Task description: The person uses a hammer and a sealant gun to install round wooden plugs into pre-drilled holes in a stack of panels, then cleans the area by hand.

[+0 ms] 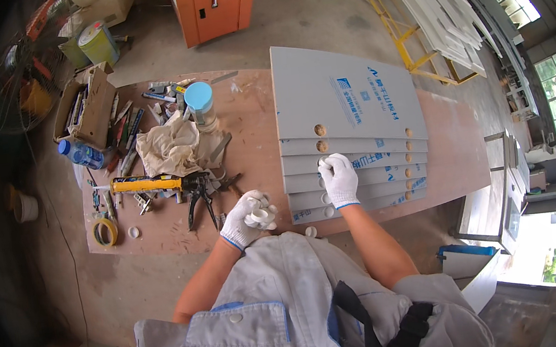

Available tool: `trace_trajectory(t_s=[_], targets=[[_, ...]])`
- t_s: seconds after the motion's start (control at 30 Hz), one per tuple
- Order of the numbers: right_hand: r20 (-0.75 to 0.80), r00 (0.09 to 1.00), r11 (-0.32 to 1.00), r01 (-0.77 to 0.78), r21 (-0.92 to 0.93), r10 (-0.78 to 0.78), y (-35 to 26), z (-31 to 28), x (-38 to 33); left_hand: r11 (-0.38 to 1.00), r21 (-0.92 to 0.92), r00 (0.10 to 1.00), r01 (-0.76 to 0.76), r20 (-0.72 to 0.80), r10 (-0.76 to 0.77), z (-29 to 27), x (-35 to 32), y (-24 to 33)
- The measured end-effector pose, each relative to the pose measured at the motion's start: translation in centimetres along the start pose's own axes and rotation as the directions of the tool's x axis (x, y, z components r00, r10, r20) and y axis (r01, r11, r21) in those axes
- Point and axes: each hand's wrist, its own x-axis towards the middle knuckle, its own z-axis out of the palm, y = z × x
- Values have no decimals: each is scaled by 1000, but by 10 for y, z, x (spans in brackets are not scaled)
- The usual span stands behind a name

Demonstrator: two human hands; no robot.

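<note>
A stack of grey-faced panels (323,85) lies on the table, fanned so that each near edge shows. Round holes run down both sides. The two farthest left holes (321,138) show bare brown wood, while the nearer ones hold white round caps (326,199). My right hand (339,178), in a white knitted glove, is closed with its fingertips at the left hole of the third panel, where a white round cap (323,160) partly shows. My left hand (249,218), gloved too, is closed around several white round caps (260,215) near the table's front edge.
Left of the panels lie a yellow caulking gun (147,183), a crumpled cloth (169,145), a blue-lidded jar (200,107), a tape roll (105,231) and a cardboard box (84,110) of tools. An orange cabinet (216,7) stands beyond; a yellow rack (407,40) holds white boards.
</note>
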Motion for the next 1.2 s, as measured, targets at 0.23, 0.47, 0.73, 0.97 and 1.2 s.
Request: trace_trajectory(t_s=[0.23,0.47,0.73,0.97,1.2], targets=[[226,974,983,42,-181,0,-6,-9,18,998,-10,994,-64,-92,62,-7,-14,1],[505,818,946,-139,-292,276,-11,-17,44,998,-43,986,-43,-161,35,-8,-16,4],[401,858,921,-183,-345,321,-23,-13,43,998,-16,996,-59,-74,57,1,-5,10],[589,529,501,-834,230,611,-22,-22,88,998,-59,996,-29,-83,24,0,-6,6],[396,654,705,-709,23,645,-2,-9,92,997,-42,994,-58,-99,53,-2,-14,9]])
